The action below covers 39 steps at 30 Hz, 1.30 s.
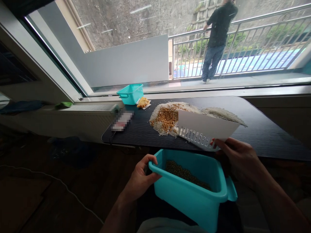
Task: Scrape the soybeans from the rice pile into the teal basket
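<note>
My left hand (139, 178) is closed on the left end of a turquoise plastic bin (184, 197), thumb and fingers around its rim. Small dark-green beans or grains (186, 174) lie in the bin. In my right hand (239, 155) is a white slotted plastic piece (206, 124), gripped by its near right end; its full shape is hidden. It is tilted over the table, its far left end beside a heap of golden kernels or beans (166, 117). White rice-like grains (220, 113) are spread around and behind it.
The dark table (264, 136) stands against the window. On it are a second turquoise bin (132, 94), a yellow crumpled item (143, 102) and a blurred flat object (122, 120) with a cable. A radiator (94, 107) is left. Beyond the glass, a person (216, 42) leans on a railing.
</note>
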Motion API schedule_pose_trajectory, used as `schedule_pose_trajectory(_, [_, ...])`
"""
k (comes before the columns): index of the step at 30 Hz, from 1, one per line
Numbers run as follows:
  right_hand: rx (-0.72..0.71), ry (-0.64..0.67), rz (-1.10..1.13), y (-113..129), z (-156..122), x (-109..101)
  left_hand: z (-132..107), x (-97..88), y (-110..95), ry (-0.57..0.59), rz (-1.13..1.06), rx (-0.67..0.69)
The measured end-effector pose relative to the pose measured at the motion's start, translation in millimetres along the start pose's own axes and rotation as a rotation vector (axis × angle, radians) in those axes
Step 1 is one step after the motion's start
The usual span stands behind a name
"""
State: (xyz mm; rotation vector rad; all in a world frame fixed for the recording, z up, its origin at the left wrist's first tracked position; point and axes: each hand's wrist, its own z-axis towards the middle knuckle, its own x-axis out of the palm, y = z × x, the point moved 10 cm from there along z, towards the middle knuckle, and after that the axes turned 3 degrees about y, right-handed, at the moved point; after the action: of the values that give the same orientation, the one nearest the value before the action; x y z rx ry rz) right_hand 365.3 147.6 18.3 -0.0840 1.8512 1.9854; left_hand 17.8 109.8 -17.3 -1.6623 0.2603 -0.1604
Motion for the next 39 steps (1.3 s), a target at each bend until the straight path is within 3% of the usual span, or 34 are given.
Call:
schedule_pose_trajectory(6, [0.0, -0.108, -0.02, 1, 16, -21, 1, 0.5, 1, 0.019, 0.007, 0.004])
schedule_pose_trajectory(14, [-0.103, 0.044, 0.045, 15, 20, 6, 0, -2.3, 3, 0.004, -0.002, 0.005])
schedule_pose_trajectory(27, [-0.08, 0.137, 0.003, 23, 16, 11, 0, -0.6, 0, 0.009, -0.014, -0.009])
schedule_pose_trajectory(33, [-0.061, 0.11, 0.003, 22, 10, 4, -1, -2.7, 0, -0.018, -0.01, -0.005])
schedule_pose_trajectory(39, [-0.084, 0.136, -0.032, 27, 10, 14, -1, -2.1, -1, -0.002, -0.007, -0.018])
